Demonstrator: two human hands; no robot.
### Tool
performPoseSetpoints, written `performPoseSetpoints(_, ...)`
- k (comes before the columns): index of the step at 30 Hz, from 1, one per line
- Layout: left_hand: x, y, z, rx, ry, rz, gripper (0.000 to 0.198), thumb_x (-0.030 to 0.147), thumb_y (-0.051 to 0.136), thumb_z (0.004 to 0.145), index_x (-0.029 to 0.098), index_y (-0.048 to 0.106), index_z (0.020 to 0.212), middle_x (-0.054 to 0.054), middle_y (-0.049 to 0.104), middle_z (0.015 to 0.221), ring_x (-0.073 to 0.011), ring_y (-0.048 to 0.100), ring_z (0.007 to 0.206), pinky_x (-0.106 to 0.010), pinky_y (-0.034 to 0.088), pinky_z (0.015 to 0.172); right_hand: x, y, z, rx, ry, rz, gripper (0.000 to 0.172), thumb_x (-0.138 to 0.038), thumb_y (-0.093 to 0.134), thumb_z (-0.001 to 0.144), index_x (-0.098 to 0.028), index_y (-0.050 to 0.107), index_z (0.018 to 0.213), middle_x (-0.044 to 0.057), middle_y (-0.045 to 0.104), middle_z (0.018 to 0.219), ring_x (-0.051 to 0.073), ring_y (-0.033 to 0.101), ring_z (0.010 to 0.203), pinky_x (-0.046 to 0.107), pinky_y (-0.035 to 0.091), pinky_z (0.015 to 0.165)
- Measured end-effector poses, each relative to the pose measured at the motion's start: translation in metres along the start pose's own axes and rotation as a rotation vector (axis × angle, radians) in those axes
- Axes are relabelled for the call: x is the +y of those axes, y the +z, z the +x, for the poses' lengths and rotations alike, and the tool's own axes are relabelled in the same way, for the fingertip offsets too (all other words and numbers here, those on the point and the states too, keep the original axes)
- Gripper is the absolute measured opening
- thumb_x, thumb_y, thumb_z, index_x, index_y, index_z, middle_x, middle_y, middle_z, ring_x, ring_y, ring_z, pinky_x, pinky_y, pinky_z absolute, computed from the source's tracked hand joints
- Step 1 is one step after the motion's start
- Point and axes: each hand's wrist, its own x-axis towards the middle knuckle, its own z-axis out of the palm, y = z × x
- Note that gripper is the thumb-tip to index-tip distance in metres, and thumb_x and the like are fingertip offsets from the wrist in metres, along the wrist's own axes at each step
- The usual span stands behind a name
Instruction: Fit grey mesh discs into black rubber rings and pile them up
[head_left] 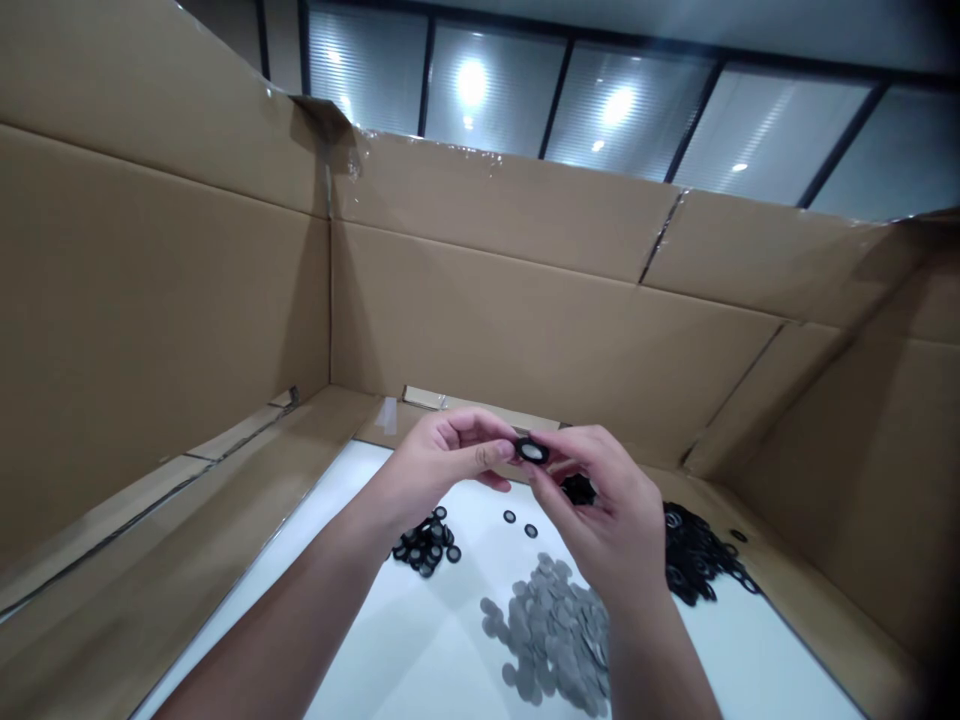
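Between my two hands, a small black ring with a pale grey disc in its middle (533, 451) is held up above the white board. My left hand (463, 447) pinches its left edge with thumb and fingers. The right edge sits in the thumb and fingertips of my right hand (600, 495). Below lies a spread heap of loose grey discs (555, 630), partly behind my right forearm. A pile of black rings with light centres (426, 545) rests by my left forearm. Two more such rings, one of them nearer (531, 531), lie apart between the piles.
Right of my right hand is a large heap of black rings (694, 555), partly hidden by the hand. The white board (420, 640) carries the piles. Tall cardboard walls (510, 310) enclose it at the back and both sides. Glass panels (495, 85) show beyond.
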Motion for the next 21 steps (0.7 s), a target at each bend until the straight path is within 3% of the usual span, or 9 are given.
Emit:
performPoseSetpoints(7,0.003,0.005,-0.003,0.006,0.094,0.088,0.012,0.025,0.077,0.085,0.019,0.073,0.095,-0.003,0.074,0.091,-0.0151,0.072,0.085,-0.027,0.062,0.076,-0.001,-0.001,0.000,0.018,-0.019,0.003,0.024,-0.011,0.067,0.089,-0.028,0.068,0.106,0.000,0.070,0.093,0.013,0.064,0.068,0.026,0.056,0.061)
performPoseSetpoints(12,0.002,0.011,-0.006,0.142,0.354,0.353,0.006,0.022,0.075,0.087,0.020,0.075,0.093,-0.004,0.074,0.092,-0.0150,0.070,0.087,-0.026,0.059,0.078,0.003,-0.001,-0.002,0.009,0.038,0.010,0.022,-0.014,0.067,0.089,-0.027,0.066,0.106,0.001,0.070,0.094,0.015,0.066,0.073,0.029,0.058,0.065)
performPoseSetpoints(17,0.004,0.014,-0.008,0.188,0.605,0.583,0.007,0.016,0.072,0.088,0.021,0.076,0.092,-0.004,0.075,0.089,-0.0145,0.068,0.084,-0.025,0.056,0.073,0.003,-0.001,-0.003,0.086,0.022,0.050,0.016,-0.010,0.066,0.087,-0.025,0.063,0.090,0.002,0.067,0.090,0.016,0.063,0.073,0.029,0.055,0.062)
performPoseSetpoints(21,0.004,0.014,-0.009,0.215,0.741,0.710,0.013,0.012,0.072,0.088,0.023,0.076,0.093,-0.003,0.075,0.088,-0.0151,0.069,0.084,-0.026,0.056,0.074,0.003,-0.002,-0.002,0.136,-0.014,0.020,0.018,-0.008,0.065,0.087,-0.025,0.064,0.091,0.002,0.064,0.089,0.015,0.061,0.070,0.029,0.053,0.060)
